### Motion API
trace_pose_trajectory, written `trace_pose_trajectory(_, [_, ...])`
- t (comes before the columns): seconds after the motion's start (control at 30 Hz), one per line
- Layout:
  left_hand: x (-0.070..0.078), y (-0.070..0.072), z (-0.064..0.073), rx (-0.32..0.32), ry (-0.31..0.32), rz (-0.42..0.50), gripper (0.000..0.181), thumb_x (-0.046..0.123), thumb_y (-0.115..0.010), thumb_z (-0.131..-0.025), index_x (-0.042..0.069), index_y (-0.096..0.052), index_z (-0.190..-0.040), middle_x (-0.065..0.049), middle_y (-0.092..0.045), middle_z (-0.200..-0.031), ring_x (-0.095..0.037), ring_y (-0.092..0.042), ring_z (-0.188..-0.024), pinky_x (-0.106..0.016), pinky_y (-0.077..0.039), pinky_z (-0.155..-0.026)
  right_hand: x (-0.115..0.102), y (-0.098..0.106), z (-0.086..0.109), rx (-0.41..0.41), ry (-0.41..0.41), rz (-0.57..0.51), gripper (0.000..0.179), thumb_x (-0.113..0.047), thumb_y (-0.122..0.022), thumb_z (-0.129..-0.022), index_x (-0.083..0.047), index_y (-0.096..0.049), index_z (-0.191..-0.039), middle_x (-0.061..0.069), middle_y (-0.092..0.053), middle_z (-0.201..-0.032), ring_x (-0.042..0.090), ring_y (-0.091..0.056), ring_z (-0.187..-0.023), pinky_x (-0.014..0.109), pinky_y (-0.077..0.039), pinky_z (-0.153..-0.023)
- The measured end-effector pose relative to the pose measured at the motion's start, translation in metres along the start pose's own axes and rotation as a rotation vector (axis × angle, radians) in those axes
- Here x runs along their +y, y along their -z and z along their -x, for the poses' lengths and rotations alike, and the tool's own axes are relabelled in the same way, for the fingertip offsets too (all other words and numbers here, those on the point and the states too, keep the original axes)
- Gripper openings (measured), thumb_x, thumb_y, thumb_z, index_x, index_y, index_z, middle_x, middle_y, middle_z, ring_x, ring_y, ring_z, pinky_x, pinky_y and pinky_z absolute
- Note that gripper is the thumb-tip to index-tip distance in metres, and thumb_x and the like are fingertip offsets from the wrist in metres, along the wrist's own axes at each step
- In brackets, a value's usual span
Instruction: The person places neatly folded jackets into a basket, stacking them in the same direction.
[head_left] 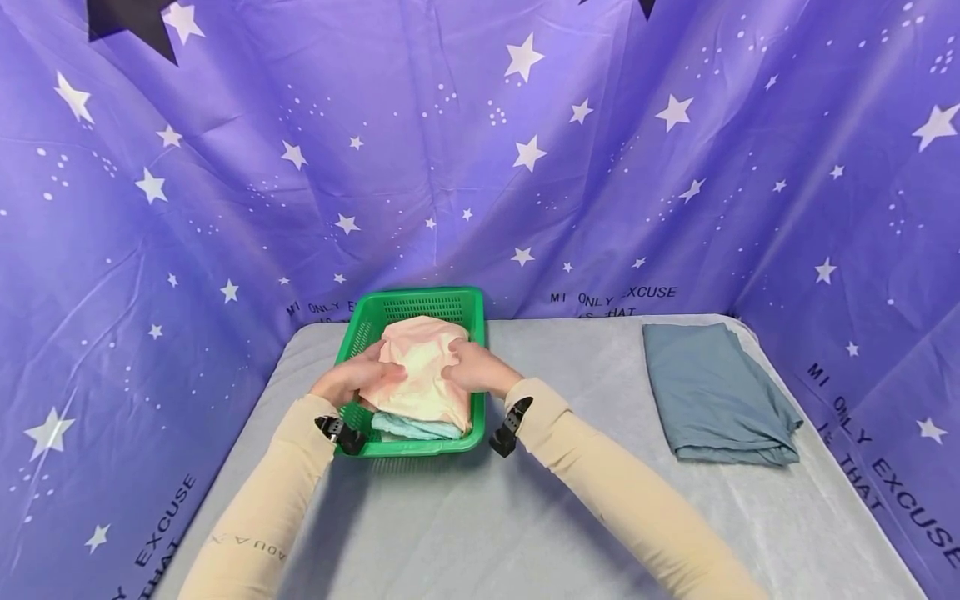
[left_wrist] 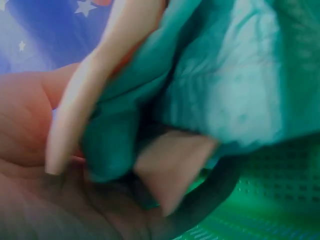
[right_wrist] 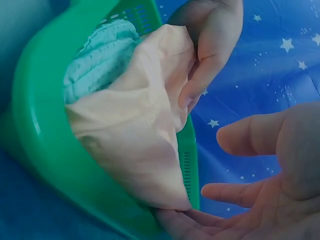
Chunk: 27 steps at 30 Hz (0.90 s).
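A folded pale pink cloth lies in a green plastic basket, on top of a mint-green cloth with a ruffled, gathered edge. My left hand grips the pink cloth's left side, thumb on top and fingers reaching beneath. In the left wrist view that hand's palm is close and blurred, with mint-green fabric beside it. At the right side, my right hand has its thumb spread away from the cloth. Its lower fingertips touch the pink cloth's edge, partly hidden under it.
A folded grey-blue cloth lies at the right of the grey-covered table. The basket stands near the back edge, left of the middle. A purple curtain with white stars closes off the back and both sides.
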<state>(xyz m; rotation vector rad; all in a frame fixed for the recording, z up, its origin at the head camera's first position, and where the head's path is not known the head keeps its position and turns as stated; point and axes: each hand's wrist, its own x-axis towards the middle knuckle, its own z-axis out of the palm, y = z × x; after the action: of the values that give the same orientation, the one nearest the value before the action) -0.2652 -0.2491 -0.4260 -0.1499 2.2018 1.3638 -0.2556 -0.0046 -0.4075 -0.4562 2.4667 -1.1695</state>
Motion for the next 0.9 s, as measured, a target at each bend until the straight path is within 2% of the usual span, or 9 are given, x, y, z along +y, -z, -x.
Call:
trace_pose_trajectory(0.07, [0.0, 0.001, 0.001, -0.012, -0.005, -0.065, 0.089, 0.028, -0.06, -0.102, 0.018, 0.001, -0.166, -0.02, -0.058, -0.136, -0.03, -0.068, -0.107, -0.045, -0.06, -0.086, -0.001, -0.001, 0.003, 0.008, 0.022, 0.059, 0.063, -0.016, -0.06, -0.098, 0.004, -0.039, -0.154, 0.022, -0.046, -0.156, 0.033, -0.048, -0.142, 0.045, -0.04, -0.119])
trace_pose_trajectory(0.13, [-0.001, 0.002, 0.001, -0.012, 0.009, -0.123, 0.091, 0.031, -0.061, -0.101, 0.013, 0.001, -0.166, -0.022, -0.032, -0.161, -0.039, -0.05, -0.137, -0.058, -0.049, -0.104, -0.002, -0.003, 0.006, 0.011, 0.037, 0.111, 0.06, -0.016, -0.06, -0.099, 0.004, -0.041, -0.152, 0.024, -0.047, -0.153, 0.032, -0.051, -0.138, 0.044, -0.043, -0.116])
trace_pose_trajectory(0.2, [-0.001, 0.002, 0.002, -0.009, 0.028, -0.168, 0.093, 0.033, -0.061, -0.101, 0.011, 0.002, -0.165, -0.02, -0.008, -0.171, -0.044, -0.027, -0.151, -0.068, -0.04, -0.11, -0.003, -0.005, 0.009, 0.009, 0.05, 0.165, 0.056, -0.016, -0.06, -0.1, 0.003, -0.044, -0.15, 0.024, -0.05, -0.149, 0.032, -0.052, -0.136, 0.043, -0.044, -0.113])
trace_pose_trajectory(0.27, [0.0, 0.003, 0.004, 0.006, 0.07, -0.194, 0.094, 0.037, -0.061, -0.1, 0.013, 0.003, -0.166, -0.019, 0.0, -0.172, -0.049, -0.019, -0.154, -0.075, -0.039, -0.105, -0.004, -0.007, 0.012, 0.006, 0.062, 0.229, 0.052, -0.017, -0.059, -0.101, 0.001, -0.047, -0.148, 0.022, -0.053, -0.145, 0.032, -0.053, -0.133, 0.044, -0.045, -0.112])
trace_pose_trajectory(0.43, [0.002, 0.002, 0.007, 0.021, 0.1, -0.218, 0.088, 0.036, -0.062, -0.1, 0.013, -0.008, -0.166, -0.022, -0.011, -0.17, -0.048, -0.034, -0.147, -0.066, -0.053, -0.093, -0.002, -0.014, 0.017, 0.017, 0.135, 0.417, 0.041, -0.017, -0.055, -0.102, -0.003, -0.057, -0.14, 0.018, -0.062, -0.132, 0.035, -0.057, -0.122, 0.043, -0.047, -0.108])
trace_pose_trajectory(0.6, [0.009, -0.002, 0.014, 0.04, 0.1, -0.343, 0.081, 0.034, -0.06, -0.102, 0.006, -0.015, -0.164, -0.024, -0.017, -0.168, -0.048, -0.041, -0.142, -0.062, -0.054, -0.093, 0.003, -0.023, 0.02, 0.074, 0.202, 0.578, 0.034, -0.015, -0.058, -0.099, -0.007, -0.065, -0.131, 0.013, -0.067, -0.122, 0.033, -0.056, -0.11, 0.041, -0.048, -0.101])
trace_pose_trajectory(0.67, [0.013, -0.005, 0.016, 0.06, 0.052, -0.447, 0.077, 0.032, -0.059, -0.102, -0.001, -0.023, -0.16, -0.027, -0.025, -0.165, -0.048, -0.042, -0.141, -0.061, -0.052, -0.097, 0.004, -0.026, 0.021, 0.095, 0.225, 0.639, 0.031, -0.014, -0.062, -0.097, -0.008, -0.067, -0.126, 0.011, -0.068, -0.117, 0.03, -0.057, -0.107, 0.04, -0.048, -0.099])
trace_pose_trajectory(0.77, [0.02, -0.01, 0.017, 0.124, -0.044, -0.645, 0.06, 0.03, -0.06, -0.1, -0.008, -0.046, -0.145, -0.029, -0.049, -0.148, -0.048, -0.045, -0.138, -0.058, -0.048, -0.103, 0.007, -0.029, 0.02, 0.105, 0.271, 0.704, 0.026, -0.013, -0.067, -0.093, -0.009, -0.07, -0.119, 0.008, -0.07, -0.11, 0.027, -0.06, -0.102, 0.038, -0.051, -0.095])
trace_pose_trajectory(0.9, [0.027, -0.019, 0.016, 0.215, -0.122, -0.811, 0.048, 0.03, -0.066, -0.096, -0.006, -0.061, -0.127, -0.024, -0.063, -0.129, -0.048, -0.046, -0.13, -0.059, -0.041, -0.108, 0.012, -0.033, 0.018, 0.097, 0.339, 0.768, 0.02, -0.014, -0.07, -0.09, -0.011, -0.072, -0.11, 0.006, -0.069, -0.101, 0.024, -0.066, -0.094, 0.036, -0.056, -0.085])
